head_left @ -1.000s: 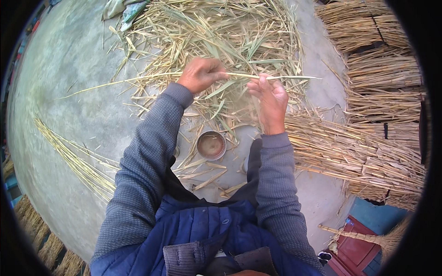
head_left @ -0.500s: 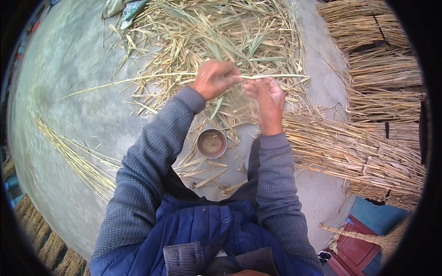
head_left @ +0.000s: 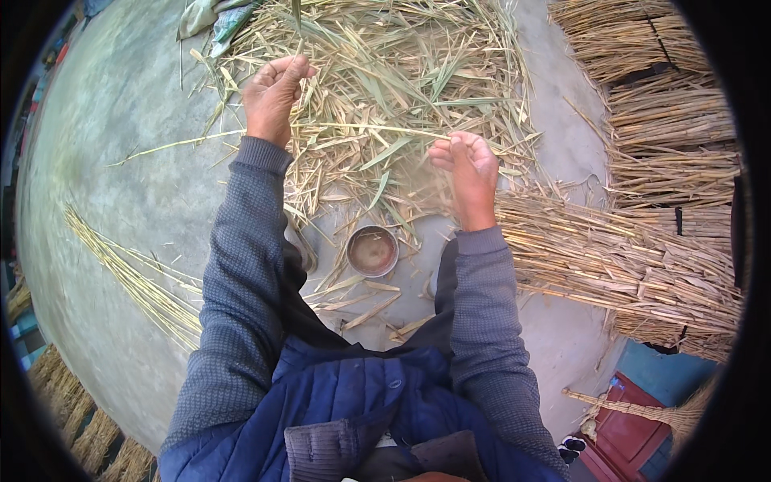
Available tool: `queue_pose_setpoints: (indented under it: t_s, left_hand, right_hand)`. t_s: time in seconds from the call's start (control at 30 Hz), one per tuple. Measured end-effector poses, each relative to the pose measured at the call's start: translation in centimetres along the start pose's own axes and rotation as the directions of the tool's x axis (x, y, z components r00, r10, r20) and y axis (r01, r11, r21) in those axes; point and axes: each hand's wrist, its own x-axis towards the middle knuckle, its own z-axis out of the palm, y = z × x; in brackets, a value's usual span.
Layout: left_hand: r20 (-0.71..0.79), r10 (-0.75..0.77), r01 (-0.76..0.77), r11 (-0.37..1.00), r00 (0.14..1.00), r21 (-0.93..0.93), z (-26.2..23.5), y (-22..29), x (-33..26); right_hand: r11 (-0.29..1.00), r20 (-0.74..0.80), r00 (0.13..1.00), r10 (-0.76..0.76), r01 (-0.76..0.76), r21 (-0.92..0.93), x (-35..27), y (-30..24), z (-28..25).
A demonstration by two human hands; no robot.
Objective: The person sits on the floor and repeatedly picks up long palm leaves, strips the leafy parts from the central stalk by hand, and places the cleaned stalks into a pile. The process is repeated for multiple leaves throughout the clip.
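A long thin pale stalk [head_left: 369,126] stretches across the leaf heap, its thin end reaching left over the floor. My right hand [head_left: 470,173] pinches its right end between thumb and curled fingers. Up and to the left, my left hand [head_left: 271,95] is closed in a pinch above the stalk's line. A narrow green-brown leaf strip [head_left: 296,16] stands upright just beyond its fingertips and seems to be held there. The heap of dry and greenish leaf strips [head_left: 418,76] spreads beneath and beyond both hands.
A round metal bowl [head_left: 373,251] stands on the floor between my legs. Thin peeled stalks [head_left: 132,273] lie to the left. Right of me are a large reed bundle [head_left: 618,261] and stacked bundles [head_left: 671,120]. A brush-like broom [head_left: 634,408] rests over a dark red object [head_left: 634,434] at lower right.
My left hand has left the stalk beside my right hand and swung up and left, a leaf strip now beyond its fingertips. My right hand stays nearly in place, pinching the stalk.
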Motion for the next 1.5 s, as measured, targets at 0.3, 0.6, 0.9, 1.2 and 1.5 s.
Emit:
queue_pose_setpoints:
  t_s: [0.3,0.6,0.9,1.2,1.5]
  left_hand:
    - [0.587,-0.071,-0.378,0.702,0.806,0.604,1.5,-1.9,-1.9]
    - [0.657,-0.286,-0.116,0.86,0.698,0.497,3.5,-2.9,-3.4]
    - [0.693,-0.079,-0.535,0.576,0.716,0.618,4.5,-3.0,-4.9]
    - [0.683,-0.09,-0.683,0.036,0.725,0.73,2.7,-3.9,-4.7]
    - [0.728,0.137,-0.697,0.451,0.672,0.558,4.7,-1.6,-5.1]
  right_hand:
    - [1.0,0.06,0.998,-0.027,0.027,0.015,0.0,-0.5,0.0]
    - [0.978,0.024,0.999,-0.025,0.019,0.207,-0.1,-0.8,0.6]
    - [0.974,0.054,0.998,-0.033,0.02,0.227,-0.7,0.2,2.4]
    - [0.972,0.006,0.995,-0.098,0.095,0.217,-0.8,0.3,3.0]
    - [0.972,0.033,0.995,-0.092,0.083,0.219,-0.7,-0.2,2.6]
